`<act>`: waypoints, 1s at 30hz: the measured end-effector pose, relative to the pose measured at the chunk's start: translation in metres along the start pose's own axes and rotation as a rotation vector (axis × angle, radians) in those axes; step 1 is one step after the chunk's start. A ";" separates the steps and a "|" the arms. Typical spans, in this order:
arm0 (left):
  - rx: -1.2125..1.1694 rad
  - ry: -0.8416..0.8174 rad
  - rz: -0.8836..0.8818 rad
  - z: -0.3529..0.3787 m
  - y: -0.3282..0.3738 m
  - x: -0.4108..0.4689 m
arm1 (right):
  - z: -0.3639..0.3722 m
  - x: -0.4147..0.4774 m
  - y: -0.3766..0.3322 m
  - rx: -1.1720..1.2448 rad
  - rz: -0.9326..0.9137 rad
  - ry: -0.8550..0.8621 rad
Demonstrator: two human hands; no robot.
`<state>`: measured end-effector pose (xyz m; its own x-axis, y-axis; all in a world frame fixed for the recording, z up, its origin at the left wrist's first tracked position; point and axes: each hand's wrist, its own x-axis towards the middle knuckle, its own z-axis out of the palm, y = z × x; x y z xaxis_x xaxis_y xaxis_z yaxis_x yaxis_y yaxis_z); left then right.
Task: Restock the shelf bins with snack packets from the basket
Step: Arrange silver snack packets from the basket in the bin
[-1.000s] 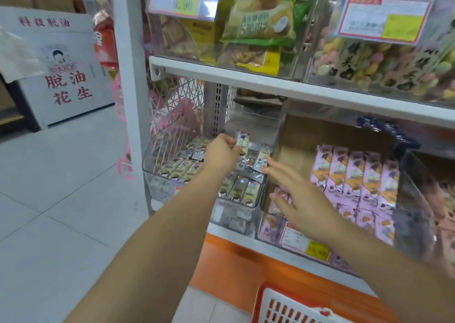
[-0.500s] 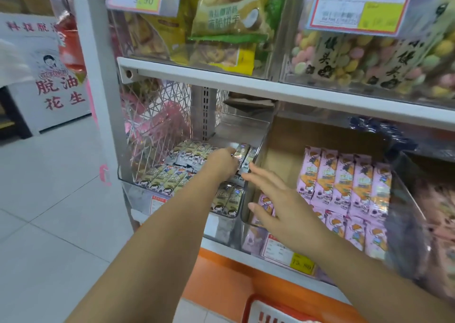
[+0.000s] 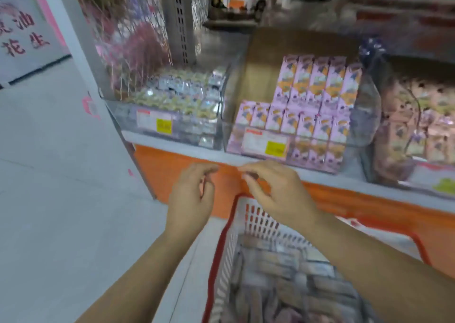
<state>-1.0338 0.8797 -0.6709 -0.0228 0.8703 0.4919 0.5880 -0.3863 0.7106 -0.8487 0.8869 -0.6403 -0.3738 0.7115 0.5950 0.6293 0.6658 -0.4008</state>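
Snack packets (image 3: 283, 267) lie crosswise in basket (image 3: 256, 220); left hand (image 3: 192, 199) and right hand (image 3: 278, 194) relaxed, empty.

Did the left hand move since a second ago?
Yes. The left hand has left the clear bin and dropped below the shelf edge.

Basket (image 3: 256, 220): cut off by the lower edge, its right side partly hidden behind the right forearm (image 3: 369, 256). Packets (image 3: 283, 273) inside it: motion-blurred, print and kind not legible. Price label (image 3: 154, 123) on the left bin (image 3: 109, 102) and price label (image 3: 266, 143) on the middle bin (image 3: 369, 116): figures unreadable. Right bin (image 3: 418, 130): cropped by the right edge, contents smeared. Wall sign (image 3: 19, 34): cropped at left.
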 end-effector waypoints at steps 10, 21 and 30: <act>0.082 -0.438 -0.173 0.067 -0.057 -0.092 | 0.030 -0.168 0.077 -0.095 0.740 -0.915; 0.017 -0.361 -0.242 0.074 -0.059 -0.096 | 0.100 -0.235 0.141 -0.492 0.529 -1.319; 0.033 -0.376 -0.246 0.073 -0.061 -0.096 | 0.090 -0.212 0.134 -0.380 0.529 -1.356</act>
<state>-1.0083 0.8425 -0.7981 0.1264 0.9879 0.0893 0.6273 -0.1494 0.7643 -0.7459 0.8457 -0.8826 -0.2488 0.6479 -0.7199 0.9443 0.3276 -0.0315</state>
